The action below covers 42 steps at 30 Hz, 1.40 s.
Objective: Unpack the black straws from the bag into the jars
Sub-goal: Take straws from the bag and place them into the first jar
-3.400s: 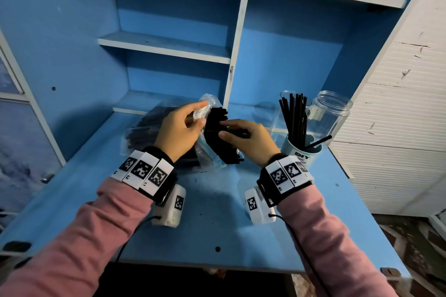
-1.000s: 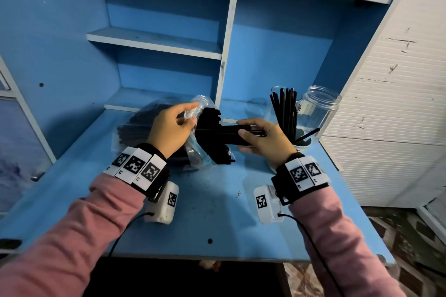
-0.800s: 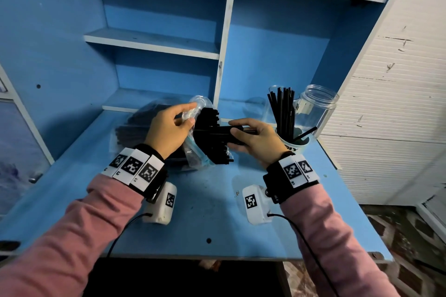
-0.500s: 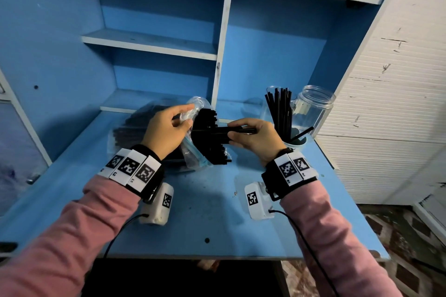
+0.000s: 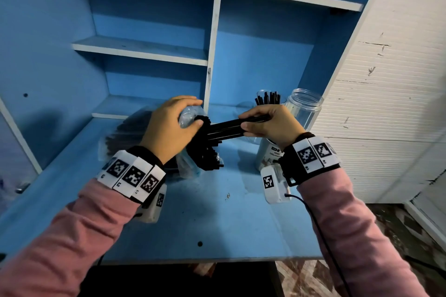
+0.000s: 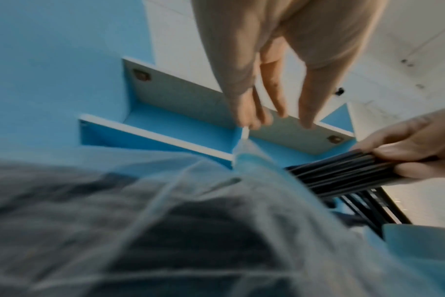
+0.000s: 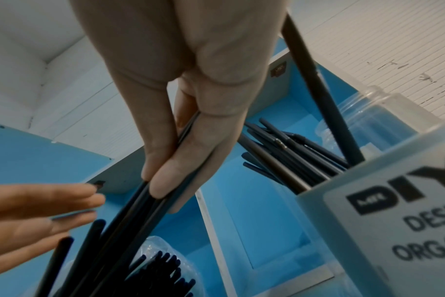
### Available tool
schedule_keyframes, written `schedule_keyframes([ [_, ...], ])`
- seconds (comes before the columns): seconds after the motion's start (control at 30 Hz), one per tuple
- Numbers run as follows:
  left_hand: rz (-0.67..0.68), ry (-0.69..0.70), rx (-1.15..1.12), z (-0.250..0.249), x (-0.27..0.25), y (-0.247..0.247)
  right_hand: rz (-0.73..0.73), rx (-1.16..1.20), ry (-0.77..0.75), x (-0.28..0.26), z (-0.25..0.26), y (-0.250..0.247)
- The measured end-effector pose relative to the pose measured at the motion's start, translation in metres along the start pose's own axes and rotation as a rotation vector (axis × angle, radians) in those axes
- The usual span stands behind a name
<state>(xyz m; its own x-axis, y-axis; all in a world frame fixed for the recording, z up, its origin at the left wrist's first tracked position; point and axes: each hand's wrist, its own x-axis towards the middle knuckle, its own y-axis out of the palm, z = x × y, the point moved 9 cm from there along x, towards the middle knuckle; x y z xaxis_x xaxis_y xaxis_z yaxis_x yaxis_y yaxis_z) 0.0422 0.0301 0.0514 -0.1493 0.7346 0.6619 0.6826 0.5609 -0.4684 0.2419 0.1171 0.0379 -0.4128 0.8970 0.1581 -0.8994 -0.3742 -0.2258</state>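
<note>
Left hand: I am watching my left hand [image 5: 169,125] pinching the mouth of the clear bag [image 6: 244,160] between thumb and forefinger, the other fingers loosely straight.
Right hand: my right hand [image 5: 270,123] is gripping a small bunch of black straws [image 5: 225,129], fingers curled round them; their far ends are still lying in the bag.
Bag: it is lying on the blue desk [image 5: 217,219], left of centre.
Jars: the labelled jar [image 7: 384,221] is standing just beside my right wrist, already holding straws; an open clear jar [image 5: 304,108] is standing behind it.
</note>
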Motion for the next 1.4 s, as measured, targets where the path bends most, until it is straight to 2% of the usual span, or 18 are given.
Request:
schedule_keyframes([
  [0.07,0.173,-0.004,-0.063,-0.016,0.002,0.024,0.003,-0.03,-0.013,0.0,0.005,0.001],
  [0.13,0.345,-0.014,-0.01,-0.022,0.002,0.052,0.005,-0.066,-0.029,0.0,0.01,0.001],
  [0.2,0.447,-0.029,0.098,-0.02,0.003,0.074,0.009,-0.116,-0.044,-0.001,0.017,0.001],
  [0.27,0.482,-0.064,0.187,-0.013,0.007,0.087,0.004,-0.174,-0.06,-0.001,0.025,-0.002],
  [0.47,0.385,-0.084,0.289,0.012,0.012,0.092,-0.007,-0.234,-0.067,0.0,0.037,-0.015],
  [0.6,0.348,-0.101,0.293,0.032,0.014,0.083,-0.02,-0.26,-0.102,-0.002,0.04,-0.006],
  [0.8,0.362,-0.117,0.263,0.038,0.019,0.073,-0.068,-0.298,-0.152,-0.005,0.049,0.008],
  [0.97,0.3,-0.077,0.124,0.019,0.026,0.065,-0.151,-0.521,-0.361,-0.015,0.093,0.002],
  [1.07,0.199,-0.007,0.042,-0.008,0.028,0.058,-0.212,-0.446,-0.489,-0.025,0.122,-0.003],
  [1.23,0.1,0.028,-0.121,-0.046,0.033,0.053,-0.323,-0.319,-0.661,-0.042,0.158,-0.01],
  [1.4,0.064,-0.029,-0.316,-0.054,0.04,0.062,-0.316,-0.295,-0.717,-0.047,0.175,-0.01],
])
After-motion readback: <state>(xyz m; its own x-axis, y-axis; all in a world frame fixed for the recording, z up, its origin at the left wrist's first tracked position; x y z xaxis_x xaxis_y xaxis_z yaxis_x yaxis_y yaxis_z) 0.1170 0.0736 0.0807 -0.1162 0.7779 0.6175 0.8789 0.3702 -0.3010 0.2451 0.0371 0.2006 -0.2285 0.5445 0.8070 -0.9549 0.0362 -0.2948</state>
